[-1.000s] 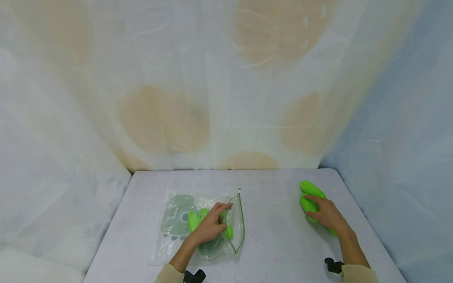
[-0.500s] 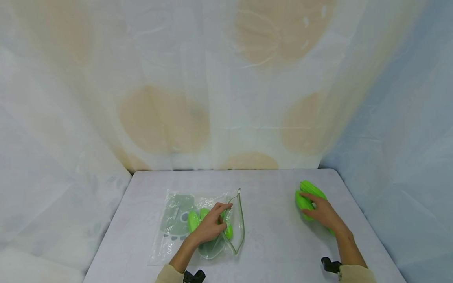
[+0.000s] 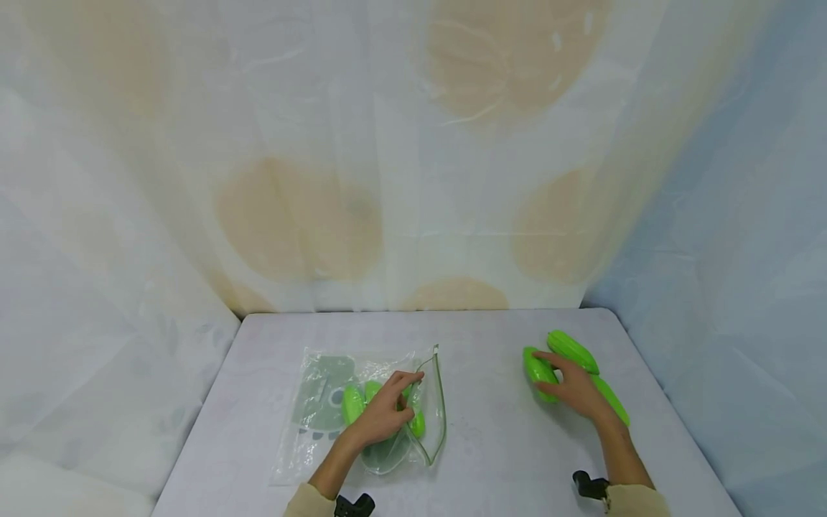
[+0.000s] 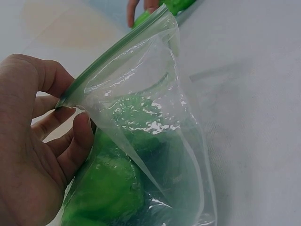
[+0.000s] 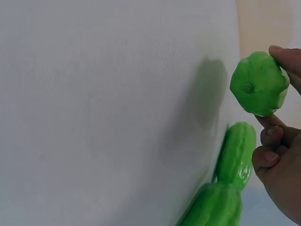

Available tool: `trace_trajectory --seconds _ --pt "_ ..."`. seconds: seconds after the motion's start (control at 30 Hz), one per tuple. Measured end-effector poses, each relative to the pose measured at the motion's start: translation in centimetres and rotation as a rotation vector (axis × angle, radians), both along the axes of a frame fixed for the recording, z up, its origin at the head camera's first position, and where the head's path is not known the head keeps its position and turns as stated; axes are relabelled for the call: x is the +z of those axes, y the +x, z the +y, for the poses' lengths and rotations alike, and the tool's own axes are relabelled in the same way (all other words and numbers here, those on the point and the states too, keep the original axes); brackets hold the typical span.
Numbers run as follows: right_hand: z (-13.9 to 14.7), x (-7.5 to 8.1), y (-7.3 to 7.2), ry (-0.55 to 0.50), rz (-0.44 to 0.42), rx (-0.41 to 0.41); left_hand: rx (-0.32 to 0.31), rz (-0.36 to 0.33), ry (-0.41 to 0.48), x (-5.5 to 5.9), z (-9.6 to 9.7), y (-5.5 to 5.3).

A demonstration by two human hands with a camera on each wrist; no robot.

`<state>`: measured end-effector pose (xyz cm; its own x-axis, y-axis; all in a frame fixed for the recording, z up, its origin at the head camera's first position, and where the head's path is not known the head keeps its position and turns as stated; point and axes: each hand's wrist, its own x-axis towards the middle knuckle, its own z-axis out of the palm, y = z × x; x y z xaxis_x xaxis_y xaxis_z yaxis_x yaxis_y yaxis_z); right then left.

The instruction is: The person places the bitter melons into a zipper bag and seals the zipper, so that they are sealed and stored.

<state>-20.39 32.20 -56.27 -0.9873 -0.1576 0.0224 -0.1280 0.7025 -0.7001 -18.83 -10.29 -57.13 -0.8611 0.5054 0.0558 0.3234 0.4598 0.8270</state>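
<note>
My left hand (image 3: 385,409) pinches the green-edged mouth of a clear zip bag (image 3: 321,398), holding it raised and parted on the right side. Through the plastic, several bright green toy cucumbers (image 4: 106,193) show inside, partly hidden by that hand. At the right of the table, my right hand (image 3: 577,393) grips another toy cucumber (image 5: 260,84) between thumb and fingers. In the right wrist view its shadow falls apart from it on the tabletop. Two more ridged toy cucumbers lie end to end just beyond: a far one (image 3: 573,350) and a nearer one (image 3: 610,399).
A pale cloth covers the table (image 3: 491,445); bare tabletop lies between the bag and the right hand. Patterned sheeting (image 3: 400,215) hangs behind the back edge and along both sides. A black mount (image 3: 589,485) sits on the right wrist.
My right hand has drawn its toy cucumber leftward, away from the other two, and the nearer one has come into fuller view. The left hand and bag have stayed put.
</note>
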Motion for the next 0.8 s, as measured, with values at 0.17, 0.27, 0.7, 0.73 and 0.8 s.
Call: trace_trajectory --seconds 0.17,0.27,0.7,0.73,0.8 --pt "-1.2 0.3 -0.1 -0.007 -0.017 0.008 -0.006 -0.001 0.007 -0.1 -0.1 -0.1" --pt "-1.8 0.5 -0.2 -0.012 -0.021 0.019 -0.008 0.002 0.01 -0.1 -0.1 -0.1" --pt "-4.3 0.3 0.1 -0.054 -0.043 0.027 0.005 -0.005 -0.001 0.0 0.0 0.0" --pt "-4.5 0.3 0.2 -0.053 -0.044 0.023 0.005 -0.005 -0.001 0.0 0.0 0.1" --pt "-5.1 0.1 0.2 -0.065 -0.048 0.02 0.004 -0.002 -0.004 0.0 0.0 0.1"
